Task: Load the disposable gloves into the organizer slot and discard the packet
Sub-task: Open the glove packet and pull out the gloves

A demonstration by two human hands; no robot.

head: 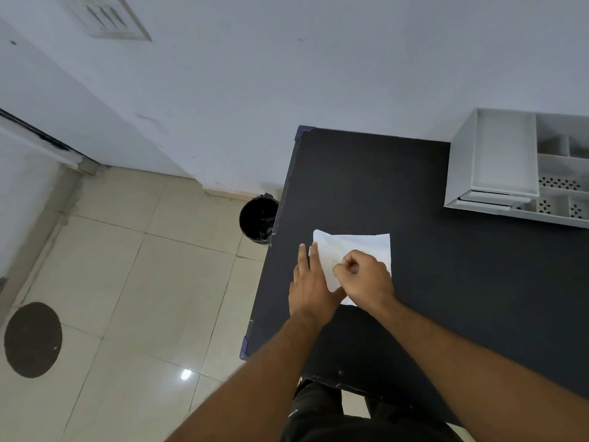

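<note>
A black worktop [478,282] fills the right half of the head view, its left edge running down toward the person. On it, near that left edge, lies a flat white packet [353,250] of disposable gloves; the gloves themselves cannot be made out through the wrapper.

The left hand [310,282] lies flat with fingers stretched toward 12 o'clock, pressing the packet's left margin down onto the worktop, so it is spread open and grasps nothing. The right hand [363,275] sits on top of the packet's near right part, fingers curled in and thumb meeting fingertips in a pinch on the wrapper near its middle. The two hands touch at the packet's near edge.

At about 2 o'clock from the packet, well apart from it, a white organizer [462,173] stands against the wall on the far right of the worktop. Its tall left slot looks bare inside; smaller compartments and perforated trays lie to the right, partly cut off by the picture's edge.

On the tiled floor [127,282], at about 10 o'clock from the packet and just beside the worktop's left edge, stands a round bin [258,223] with a black liner
</note>
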